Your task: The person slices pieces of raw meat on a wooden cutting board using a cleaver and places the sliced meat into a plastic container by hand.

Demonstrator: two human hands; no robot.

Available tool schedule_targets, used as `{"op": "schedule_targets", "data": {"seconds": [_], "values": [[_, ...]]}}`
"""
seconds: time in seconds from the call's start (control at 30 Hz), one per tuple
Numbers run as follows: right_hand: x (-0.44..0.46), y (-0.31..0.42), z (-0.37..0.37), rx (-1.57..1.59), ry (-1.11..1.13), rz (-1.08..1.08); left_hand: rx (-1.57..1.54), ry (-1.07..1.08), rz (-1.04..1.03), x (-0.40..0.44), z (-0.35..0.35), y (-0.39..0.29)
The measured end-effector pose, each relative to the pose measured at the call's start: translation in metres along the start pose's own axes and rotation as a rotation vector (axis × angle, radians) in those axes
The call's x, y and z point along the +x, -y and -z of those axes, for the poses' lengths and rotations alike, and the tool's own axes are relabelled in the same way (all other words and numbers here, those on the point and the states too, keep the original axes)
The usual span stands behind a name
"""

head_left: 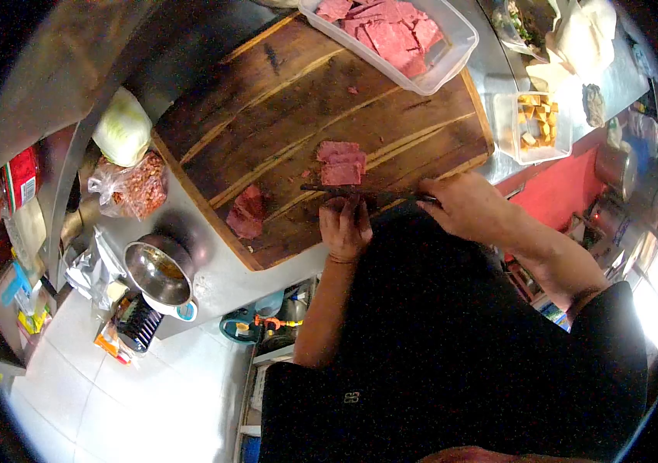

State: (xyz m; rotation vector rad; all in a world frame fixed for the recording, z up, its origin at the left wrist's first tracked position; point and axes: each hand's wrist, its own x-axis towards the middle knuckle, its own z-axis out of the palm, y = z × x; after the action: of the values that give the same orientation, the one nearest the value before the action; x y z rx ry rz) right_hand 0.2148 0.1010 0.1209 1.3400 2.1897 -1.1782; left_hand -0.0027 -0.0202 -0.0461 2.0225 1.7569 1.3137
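Note:
Near the front edge of a dark wooden cutting board (pixel 282 100), my right hand (pixel 464 207) is closed round the handle of a knife (pixel 375 193). The dark blade points left, along the near side of a small stack of pink meat slices (pixel 342 163). My left hand (pixel 346 228) is just below the blade, its fingers bent and pressed together at the near side of the meat; what they hold, if anything, is hidden. Another piece of meat (pixel 247 212) lies at the board's left front. A clear plastic container (pixel 464 54) with several pink slices sits across the board's far edge.
A tub of orange cubes (pixel 533 150) stands right of the board. To the left are a pale cabbage (pixel 123 127), a bag of reddish bits (pixel 140 185) and a metal bowl (pixel 159 270). Bags and a bright white cloth-like thing lie at the back right.

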Motion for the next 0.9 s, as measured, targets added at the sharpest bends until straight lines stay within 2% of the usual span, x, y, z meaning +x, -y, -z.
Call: {"op": "schedule_targets", "data": {"seconds": [0.17, 0.27, 0.4, 0.5, 0.6, 0.7, 0.9], "values": [[-0.0018, -0.0038, -0.0021, -0.004, 0.045, -0.004, 0.026, 0.079, 0.016, 0.0041, 0.0024, -0.0003], [-0.0032, -0.0026, 0.0001, -0.007, 0.084, 0.004, -0.018, 0.011, -0.011, 0.0033, -0.0009, 0.0013], [-0.0026, -0.0023, -0.0006, -0.042, 0.078, 0.043, 0.034, 0.064, -0.009, -0.0018, -0.0009, 0.0044], [-0.0031, -0.0007, 0.0016, -0.045, 0.028, 0.085, 0.051, 0.092, -0.010, -0.0012, 0.0021, 0.0037], [-0.0051, -0.0011, 0.0000, 0.011, 0.037, 0.036, 0.036, 0.098, -0.003, -0.0034, 0.0031, 0.0033], [-0.0038, -0.0064, -0.0026, 0.045, -0.057, 0.060, -0.007, 0.078, -0.003, -0.0028, 0.0019, 0.0047], [-0.0021, -0.0032, 0.0012, 0.009, 0.071, 0.004, -0.028, 0.101, -0.014, 0.0010, 0.0065, 0.0043]]}}
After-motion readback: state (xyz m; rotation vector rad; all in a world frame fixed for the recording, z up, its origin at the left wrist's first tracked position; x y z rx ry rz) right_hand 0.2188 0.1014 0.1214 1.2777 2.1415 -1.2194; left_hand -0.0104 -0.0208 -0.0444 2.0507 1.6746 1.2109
